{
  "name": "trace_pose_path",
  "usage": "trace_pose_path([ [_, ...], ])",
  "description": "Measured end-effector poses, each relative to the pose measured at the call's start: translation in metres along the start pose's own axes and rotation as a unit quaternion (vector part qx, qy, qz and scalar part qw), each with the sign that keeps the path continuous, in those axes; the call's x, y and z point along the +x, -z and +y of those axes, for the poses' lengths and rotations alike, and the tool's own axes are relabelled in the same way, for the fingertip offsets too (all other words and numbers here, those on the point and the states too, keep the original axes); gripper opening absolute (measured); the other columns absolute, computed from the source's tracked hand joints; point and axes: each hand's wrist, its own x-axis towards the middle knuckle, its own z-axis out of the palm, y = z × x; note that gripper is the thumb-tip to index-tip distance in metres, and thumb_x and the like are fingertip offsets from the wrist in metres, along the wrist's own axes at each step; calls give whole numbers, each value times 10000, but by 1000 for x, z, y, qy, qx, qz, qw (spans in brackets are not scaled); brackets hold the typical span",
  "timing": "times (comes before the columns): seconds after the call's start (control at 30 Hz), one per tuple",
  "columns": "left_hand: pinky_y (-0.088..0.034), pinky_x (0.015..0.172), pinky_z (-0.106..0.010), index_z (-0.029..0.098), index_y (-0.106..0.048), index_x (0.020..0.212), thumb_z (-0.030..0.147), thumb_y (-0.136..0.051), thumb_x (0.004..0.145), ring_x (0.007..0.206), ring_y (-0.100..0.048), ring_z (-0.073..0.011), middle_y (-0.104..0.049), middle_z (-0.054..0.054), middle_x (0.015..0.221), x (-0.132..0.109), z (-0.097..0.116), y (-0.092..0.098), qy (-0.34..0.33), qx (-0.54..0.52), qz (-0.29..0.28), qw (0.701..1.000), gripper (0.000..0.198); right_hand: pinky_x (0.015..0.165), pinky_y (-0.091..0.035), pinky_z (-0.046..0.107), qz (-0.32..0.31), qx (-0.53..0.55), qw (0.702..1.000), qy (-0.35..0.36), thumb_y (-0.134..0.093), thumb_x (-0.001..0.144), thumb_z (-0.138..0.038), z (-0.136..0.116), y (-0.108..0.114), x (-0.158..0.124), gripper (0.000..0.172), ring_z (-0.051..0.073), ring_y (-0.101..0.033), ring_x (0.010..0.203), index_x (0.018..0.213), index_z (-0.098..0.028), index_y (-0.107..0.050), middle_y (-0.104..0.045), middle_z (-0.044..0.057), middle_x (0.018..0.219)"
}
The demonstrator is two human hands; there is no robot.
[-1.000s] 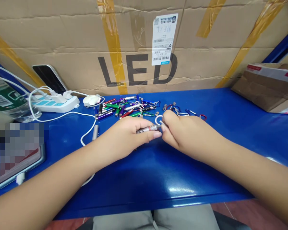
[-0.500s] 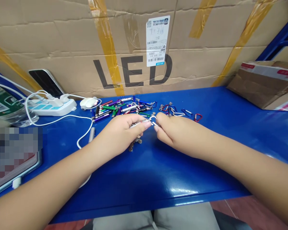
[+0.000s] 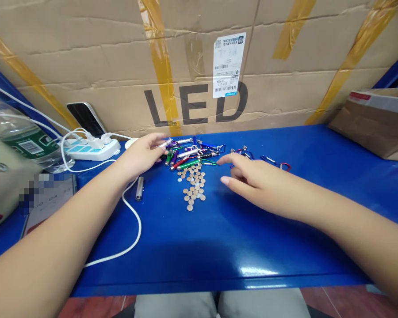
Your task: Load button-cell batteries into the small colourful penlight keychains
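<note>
My left hand (image 3: pixel 142 152) is at the left end of a pile of small metallic keychain flashlights (image 3: pixel 190 153) in purple, green, red, blue and silver. Its thumb and fingers are closed about a silver keychain flashlight (image 3: pixel 166 143) at the pile's edge. My right hand (image 3: pixel 243 172) is above the blue table, empty, with thumb and forefinger apart and the other fingers curled. Between the hands, small round copper-coloured discs (image 3: pixel 194 190) lie scattered, several silvery. Coloured carabiner clips (image 3: pixel 268 159) lie behind and beside my right hand, partly hidden by it.
A lone silver tube (image 3: pixel 139 189) lies by a white cable (image 3: pixel 139 225). At left are a power strip (image 3: pixel 93 150), a plastic bottle (image 3: pixel 29 143) and a phone (image 3: pixel 49 203). A large cardboard box (image 3: pixel 112 66) stands behind, a smaller carton (image 3: pixel 368 126) at right.
My hands have moved apart from each other. The left has carried the silver flashlight to the pile; the right has let go of the clip end and opened. The discs now show.
</note>
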Motion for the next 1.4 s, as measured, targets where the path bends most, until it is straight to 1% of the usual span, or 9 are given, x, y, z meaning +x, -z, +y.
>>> trace_pose_path([
  [0.1, -525, 854, -325, 225, -432, 1390, 189, -555, 823, 1075, -620, -210, -539, -117, 1369, 2, -3, -2, -29, -12, 56, 998, 581, 560, -375, 267, 8, -11, 1000, 11, -430, 949, -384, 1, 1, 0, 368, 167, -583, 602, 1255, -203, -525, -658, -4, 724],
  [0.2, -500, 892, -359, 224, -481, 1340, 217, -570, 796, 1076, -617, -237, -540, -113, 1366, 0, -1, 5, -43, 94, 74, 992, 551, 549, -363, 257, 18, -18, 999, 22, -436, 945, -381, 4, 2, 0, 330, 155, -582, 601, 1187, -206, -577, -659, -1, 735],
  [0.3, -481, 839, -395, 206, -680, 985, 304, -640, 722, 937, -634, -293, -691, -90, 1020, -2, 0, 16, -58, 298, 2, 953, 283, 568, -377, 255, 19, -28, 999, 26, -445, 939, -370, 7, 2, 1, 302, 156, -603, 637, 1140, -210, -605, -675, 5, 760],
  [0.47, -444, 685, -362, 220, -685, 667, 326, -656, 673, 712, -612, -285, -631, -71, 674, -1, -7, 22, -34, 446, -74, 891, 111, 723, -445, 306, 53, -75, 994, 66, -503, 896, -300, 12, 1, 3, 198, 197, -627, 824, 976, -202, -656, -688, 50, 870],
  [0.6, -447, 707, -349, 228, -681, 711, 363, -622, 720, 747, -611, -264, -662, -66, 747, -3, -3, 18, -91, 421, -25, 902, 148, 860, -446, 387, 66, -95, 986, 119, -534, 884, -272, 16, -2, 5, 159, 235, -600, 944, 899, -191, -670, -672, 87, 939],
  [0.8, -484, 743, -317, 199, -600, 1077, 432, -600, 797, 815, -624, -193, -690, -63, 969, -25, 28, 0, -149, 155, -41, 976, 364, 931, -440, 435, 36, -86, 977, 189, -523, 905, -226, 7, -14, 4, 236, 240, -587, 1043, 1087, -184, -667, -662, 119, 1115],
  [0.93, -477, 715, -288, 187, -606, 1068, 404, -567, 823, 769, -617, -169, -684, -39, 893, -41, 45, -14, -193, 153, -97, 964, 329, 982, -420, 426, 19, -74, 965, 252, -497, 910, -157, -3, -23, 1, 306, 218, -543, 1151, 1173, -200, -647, -646, 101, 1218],
  [1.1, -467, 722, -268, 193, -633, 1017, 387, -553, 833, 764, -606, -161, -682, -23, 858, -47, 50, -16, -226, 167, -111, 953, 279, 977, -407, 417, 24, -95, 957, 273, -510, 910, -155, -8, -21, -3, 225, 223, -542, 1119, 986, -205, -716, -660, 87, 1169],
  [1.4, -444, 724, -259, 200, -663, 921, 349, -581, 828, 767, -594, -157, -679, -10, 835, -49, 49, -21, -277, 170, -145, 935, 194, 821, -457, 342, 7, -65, 975, 212, -588, 866, -164, -6, -27, 3, 126, 180, -596, 852, 894, -187, -709, -671, 70, 905],
])
